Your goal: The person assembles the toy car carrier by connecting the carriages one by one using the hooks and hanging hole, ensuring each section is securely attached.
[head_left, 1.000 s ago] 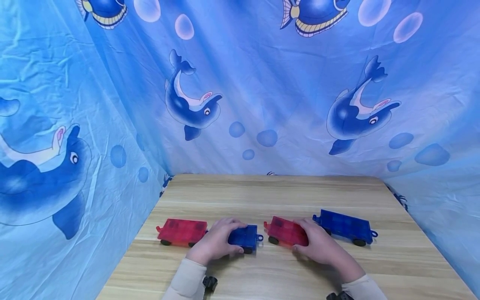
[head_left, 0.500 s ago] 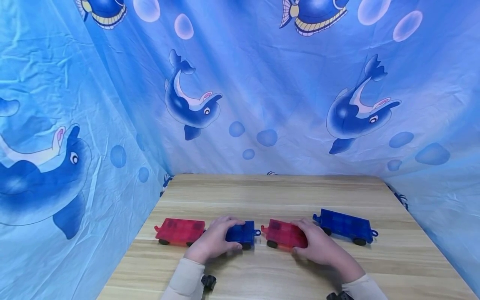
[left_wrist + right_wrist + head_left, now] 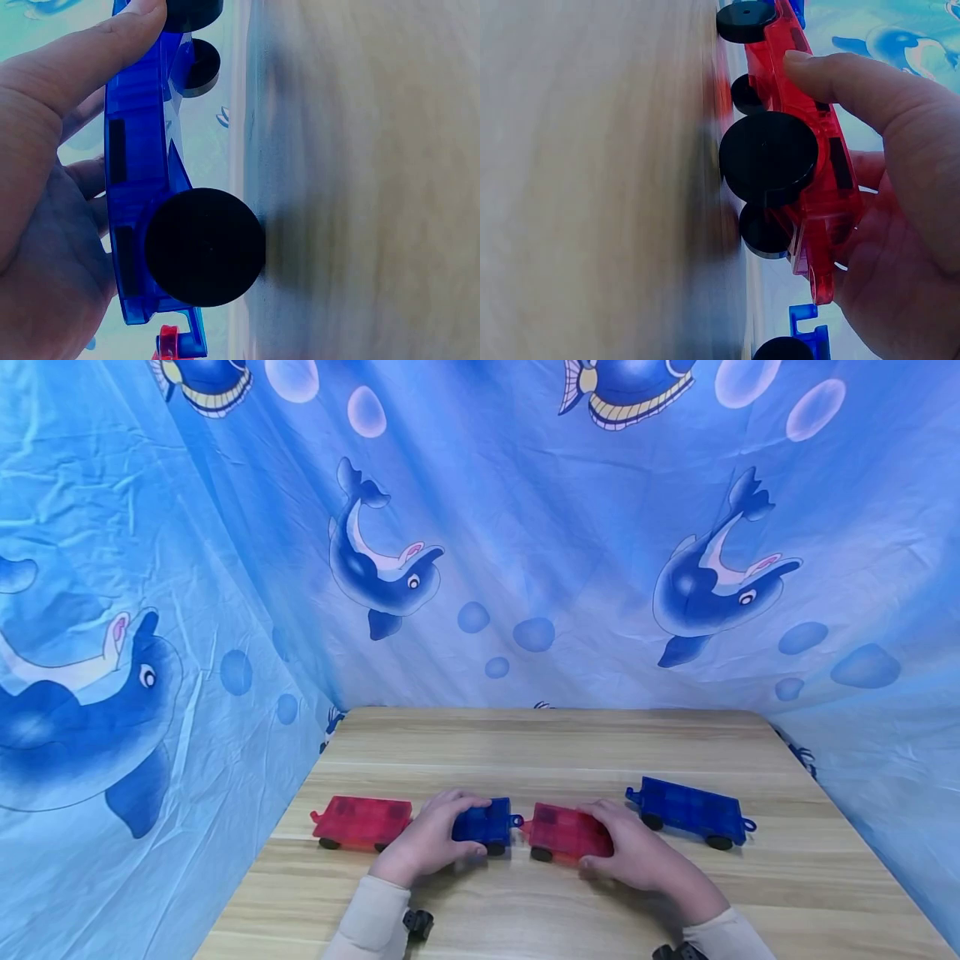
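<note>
My left hand (image 3: pixel 431 835) grips a blue toy train wagon (image 3: pixel 498 824) by its long sides, thumb nearest me. My right hand (image 3: pixel 630 850) holds a translucent red wagon (image 3: pixel 558 831) the same way. Between them, the red wagon's hook overlaps the blue wagon's ring (image 3: pixel 517 820) in the head view. A second red wagon (image 3: pixel 367 821) stands left of my left hand; its red ring (image 3: pixel 169 342) sits at the blue wagon's hook in the left wrist view. In the right wrist view, the held red wagon's rear ring (image 3: pixel 822 286) is apart from another blue hook (image 3: pixel 819 337).
Another blue wagon (image 3: pixel 690 810) stands slightly angled at the right, beyond my right hand. The wooden table (image 3: pixel 555 752) ends at a blue curtain (image 3: pixel 480 552) printed with dolphins, which also hangs at both sides.
The held red wagon's hook end has swung left and towards me, and the wagon is straighter. The held blue wagon has shifted slightly away from me. The gap between ring and hook has closed.
</note>
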The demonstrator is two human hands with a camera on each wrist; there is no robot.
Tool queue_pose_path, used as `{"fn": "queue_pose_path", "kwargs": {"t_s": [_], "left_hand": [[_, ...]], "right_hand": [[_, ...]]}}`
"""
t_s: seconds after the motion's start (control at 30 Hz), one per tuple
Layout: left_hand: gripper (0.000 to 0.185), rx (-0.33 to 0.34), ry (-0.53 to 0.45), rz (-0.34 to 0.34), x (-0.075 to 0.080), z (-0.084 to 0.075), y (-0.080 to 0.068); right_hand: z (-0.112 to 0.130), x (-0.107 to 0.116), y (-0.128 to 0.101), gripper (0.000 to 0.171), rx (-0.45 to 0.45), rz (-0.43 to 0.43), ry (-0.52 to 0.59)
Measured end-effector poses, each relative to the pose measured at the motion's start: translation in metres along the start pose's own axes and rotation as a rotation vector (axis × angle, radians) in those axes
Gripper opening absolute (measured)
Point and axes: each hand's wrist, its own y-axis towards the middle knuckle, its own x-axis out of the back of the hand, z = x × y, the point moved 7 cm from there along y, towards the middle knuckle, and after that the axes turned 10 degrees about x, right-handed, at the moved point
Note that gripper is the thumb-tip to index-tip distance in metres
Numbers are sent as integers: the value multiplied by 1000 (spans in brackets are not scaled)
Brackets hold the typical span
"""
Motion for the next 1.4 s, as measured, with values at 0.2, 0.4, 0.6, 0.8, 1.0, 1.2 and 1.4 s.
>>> {"fn": "queue_pose_path", "kwargs": {"t_s": [0.2,0.4,0.6,0.8,1.0,1.2,1.4], "left_hand": [[67,-2,-3,-8,0,0,0],[66,3,1,-7,0,-1,-1],[66,4,-1,2,0,-2,-1],[66,1,4,4,-1,-2,-1],[66,3,8,-1,-1,-2,-1],[66,2,17,-4,-1,-2,-1],[66,3,21,-2,-1,-1,0]], "right_hand": [[2,-3,1,81,19,24,26],[2,-4,1,82,29,29,25],[1,-6,0,81,27,37,37],[1,-7,0,81,34,42,45],[-1,-8,0,82,25,42,34],[0,-8,0,83,23,45,34],[2,-7,0,81,40,48,34]]}}
